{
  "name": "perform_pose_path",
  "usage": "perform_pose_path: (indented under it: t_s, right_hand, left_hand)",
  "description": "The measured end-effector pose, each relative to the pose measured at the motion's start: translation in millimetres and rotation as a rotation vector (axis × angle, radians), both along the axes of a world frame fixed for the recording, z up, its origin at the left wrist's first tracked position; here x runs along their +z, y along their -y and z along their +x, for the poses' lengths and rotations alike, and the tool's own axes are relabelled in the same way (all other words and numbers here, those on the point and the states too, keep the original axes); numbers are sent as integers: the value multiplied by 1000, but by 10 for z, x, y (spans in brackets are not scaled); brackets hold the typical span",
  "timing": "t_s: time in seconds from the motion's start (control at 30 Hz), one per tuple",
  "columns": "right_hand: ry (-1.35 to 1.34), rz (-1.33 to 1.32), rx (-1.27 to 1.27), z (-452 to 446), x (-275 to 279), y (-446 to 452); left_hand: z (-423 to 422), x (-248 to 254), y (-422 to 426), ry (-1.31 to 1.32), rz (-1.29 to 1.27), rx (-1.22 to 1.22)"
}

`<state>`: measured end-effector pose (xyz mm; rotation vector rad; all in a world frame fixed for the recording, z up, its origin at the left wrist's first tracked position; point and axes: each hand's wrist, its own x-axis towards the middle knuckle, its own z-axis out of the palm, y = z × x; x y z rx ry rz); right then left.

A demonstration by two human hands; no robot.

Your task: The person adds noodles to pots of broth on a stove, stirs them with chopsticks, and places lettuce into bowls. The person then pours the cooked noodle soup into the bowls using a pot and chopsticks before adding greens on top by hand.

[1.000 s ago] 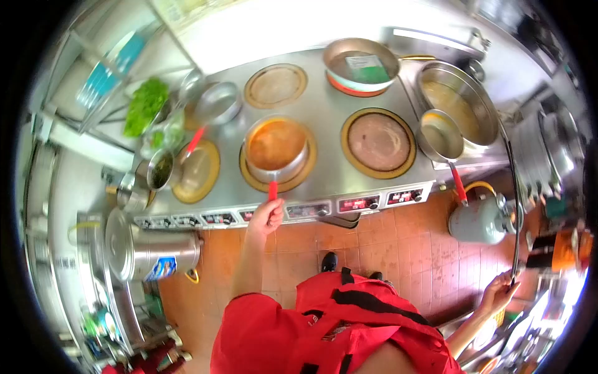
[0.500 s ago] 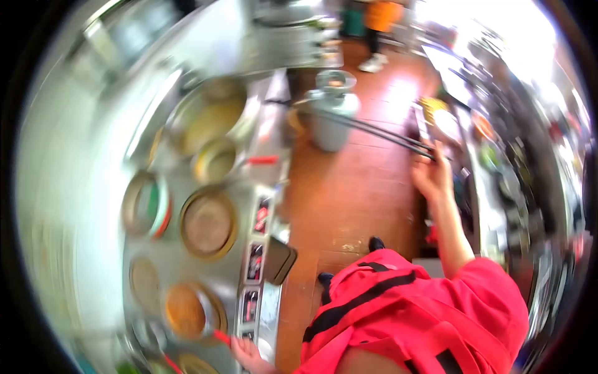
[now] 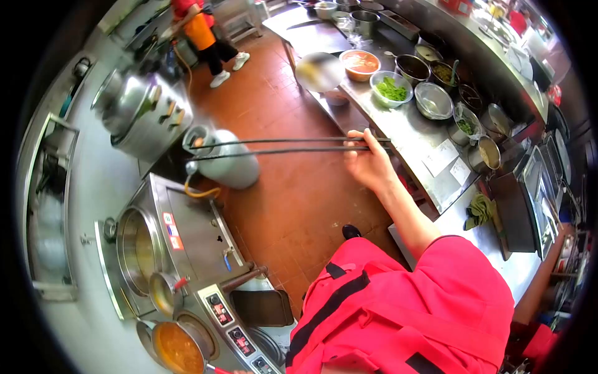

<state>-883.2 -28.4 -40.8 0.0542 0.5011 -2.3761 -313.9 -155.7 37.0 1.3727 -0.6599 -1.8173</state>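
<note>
Near the red-clad person's front, the right hand is gripping a pair of long black chopsticks, fingers wrapping their thick ends. Their thin ends are pointing out over the floor, standing slightly apart and pinching nothing. Down by the range, only a sliver of the left hand is showing, beside the red handle of a saucepan; whether those fingers are closing round it, I can't tell.

Orange liquid is already filling the saucepan, so the cooking is looking well under way, though nothing is showing whether it is finished. No food is being lifted, and the pan's contents are not being dished out yet.

Just beyond, a smaller pot is holding some pale liquid, and a large round pot is holding yellowish broth. Further off, a gas cylinder is standing behind the chopsticks' tips.

Across the aisle, the steel counter is carrying a clear bowl, a bowl of leafy greens, apparently uncooked, and a bowl of orange-red food. Dark-filled containers are crowding behind; what they're holding isn't clear. Farthest away, a co-worker in an orange apron is standing by the other equipment.
</note>
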Motion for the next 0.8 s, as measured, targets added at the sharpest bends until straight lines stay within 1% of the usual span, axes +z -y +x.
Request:
perform_pose_path:
  t_s: [0.07, 0.1, 0.17, 0.23, 0.3, 0.37, 0.43, 0.47, 0.5, 0.57, 0.63, 0.7, 0.77, 0.8]
  right_hand:
    - [-37, 1, -41, -440, -128, -291]
    - [-61, 18, -64, -591, -138, -413]
    - [-66, -12, -107, -849, -133, -633]
    - [-75, 37, -167, -1021, -65, -843]
    - [-54, 104, -238, -1203, -70, -1049]
    - [-66, 96, -307, -1361, -127, -1269]
    - [-87, 136, -436, -1481, -156, -1509]
    - [-116, 145, -490, -1481, -98, -1591]
    - [-132, 200, -585, -1505, -103, -1695]
    - [-134, 331, -763, -1464, -32, -1874]
    - [-156, 389, -898, -1419, 20, -2042]
    - [-166, 345, -995, -1308, 131, -2148]
    - [-236, 398, -1081, -1177, 223, -2188]
    - [-214, 472, -1142, -1136, 302, -2148]
  left_hand:
    - [-117, -227, 239, -271, 134, -261]
    - [-147, -394, 428, -431, 283, -473]
    - [-1345, -317, 274, -144, -51, -145]
    - [-1762, -575, 485, -323, 52, -228]
    - [-2342, -718, 597, -351, 42, -303]
    - [-2957, -753, 685, -380, 85, -421]
    - [-3413, -872, 832, -474, 122, -557]
    - [-3713, -787, 834, -469, 111, -624]
    - [-3956, -778, 874, -412, 109, -660]
    - [-4380, -793, 998, -414, 106, -804]
    - [-4783, -776, 1127, -331, 86, -924]
    - [-5138, -806, 1292, -270, 94, -1055]
    - [-5457, -812, 1446, -249, 105, -1182]
    - [-5603, -819, 1512, -251, 117, -1240]
